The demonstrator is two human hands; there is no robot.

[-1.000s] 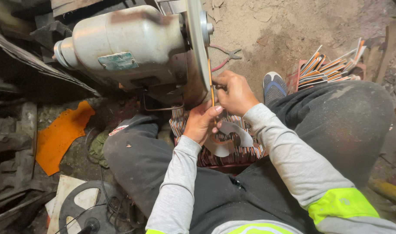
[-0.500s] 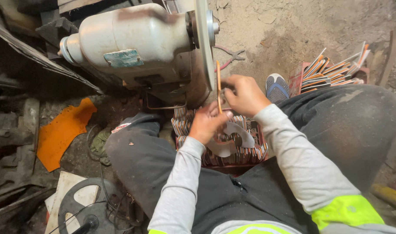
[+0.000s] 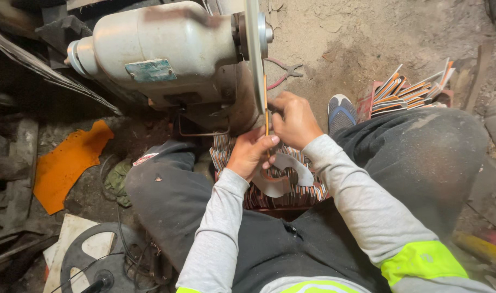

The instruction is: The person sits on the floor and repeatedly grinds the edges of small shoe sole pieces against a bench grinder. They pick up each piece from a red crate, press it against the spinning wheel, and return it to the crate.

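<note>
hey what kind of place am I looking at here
Probably a small, rough workshop set up on a dirt floor. A motor-driven grinding wheel sits low, pliers lie in the dust, and stacks of thin striped cut pieces wait nearby.

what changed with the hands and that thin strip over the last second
The thin orange strip has risen higher along the grinding disc, standing edge-on against it. The right hand has moved up with it; the left hand keeps pinching its lower end. The motor housing and grey template stayed put.
</note>
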